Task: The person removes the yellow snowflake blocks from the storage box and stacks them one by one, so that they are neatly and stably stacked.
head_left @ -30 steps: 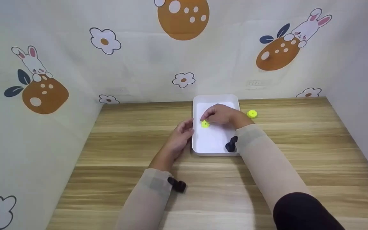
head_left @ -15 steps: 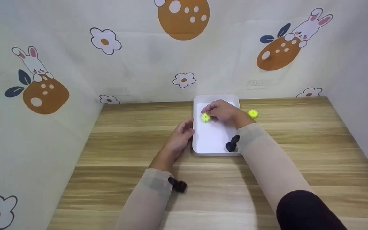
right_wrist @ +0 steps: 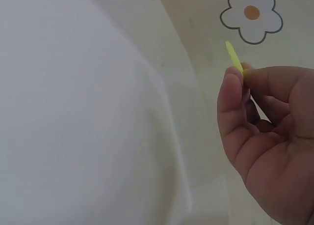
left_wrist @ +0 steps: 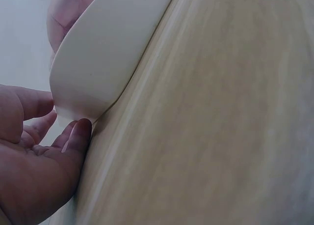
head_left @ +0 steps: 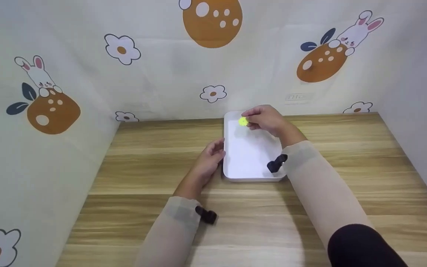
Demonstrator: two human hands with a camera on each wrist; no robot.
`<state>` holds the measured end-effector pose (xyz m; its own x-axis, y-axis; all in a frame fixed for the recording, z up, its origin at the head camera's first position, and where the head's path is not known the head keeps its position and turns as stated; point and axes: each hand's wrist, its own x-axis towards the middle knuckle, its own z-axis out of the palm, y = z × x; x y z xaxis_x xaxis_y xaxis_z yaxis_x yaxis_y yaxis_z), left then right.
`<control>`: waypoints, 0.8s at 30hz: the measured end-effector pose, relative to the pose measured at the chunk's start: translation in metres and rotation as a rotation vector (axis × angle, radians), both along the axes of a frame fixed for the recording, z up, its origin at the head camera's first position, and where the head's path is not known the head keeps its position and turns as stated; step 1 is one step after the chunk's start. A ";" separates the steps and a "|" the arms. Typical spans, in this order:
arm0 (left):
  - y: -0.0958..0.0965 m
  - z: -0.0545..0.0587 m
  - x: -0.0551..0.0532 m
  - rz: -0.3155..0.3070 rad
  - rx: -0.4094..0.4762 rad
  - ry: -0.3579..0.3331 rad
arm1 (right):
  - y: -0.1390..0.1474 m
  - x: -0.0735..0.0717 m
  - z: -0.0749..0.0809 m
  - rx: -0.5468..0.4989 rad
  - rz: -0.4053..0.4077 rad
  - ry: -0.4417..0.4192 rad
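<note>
Between thumb and fingertips my right hand [head_left: 267, 120] pinches a small bright yellow flower-shaped disc [head_left: 243, 121], over the far end of a white rectangular tray [head_left: 252, 157]. In the right wrist view the yellow disc [right_wrist: 234, 57] appears thin and edge-on, standing up from the fingertips. My left hand [head_left: 207, 162] rests at the tray's left side. The left wrist view has this left hand [left_wrist: 41, 158] with its fingertips and thumb at the outer wall of the white tray [left_wrist: 105, 53], fingers loosely extended.
The tray stands on a wood-grain table [head_left: 154, 159] near its back edge. Behind rises a cream backdrop [head_left: 169, 74] printed with flowers, rabbits and brown fruit. A second yellow piece, seen earlier right of the tray, is almost wholly hidden behind the right forearm.
My right hand has lifted the yellow disc from the tray's middle and carried it toward the far end, slightly right. The left hand has stayed in place.
</note>
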<state>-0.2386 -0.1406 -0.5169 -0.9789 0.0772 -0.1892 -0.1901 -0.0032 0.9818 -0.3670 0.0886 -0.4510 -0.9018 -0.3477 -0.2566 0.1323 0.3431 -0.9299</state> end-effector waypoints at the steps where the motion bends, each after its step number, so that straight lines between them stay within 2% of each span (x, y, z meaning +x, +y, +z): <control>1: 0.000 0.000 0.000 -0.001 0.003 0.000 | 0.003 0.001 0.003 -0.013 -0.012 0.001; 7: 0.000 0.000 0.001 -0.012 0.010 0.016 | 0.028 0.008 0.016 -0.059 -0.078 0.014; 13: 0.000 -0.001 0.000 -0.008 -0.004 0.022 | 0.058 0.015 0.020 -0.111 -0.142 0.031; 19: -0.001 -0.002 0.001 -0.008 -0.011 0.015 | 0.083 0.022 0.015 -0.167 -0.189 0.027; 24: -0.001 -0.003 0.000 -0.011 -0.015 0.012 | 0.102 0.027 0.006 -0.158 -0.219 0.014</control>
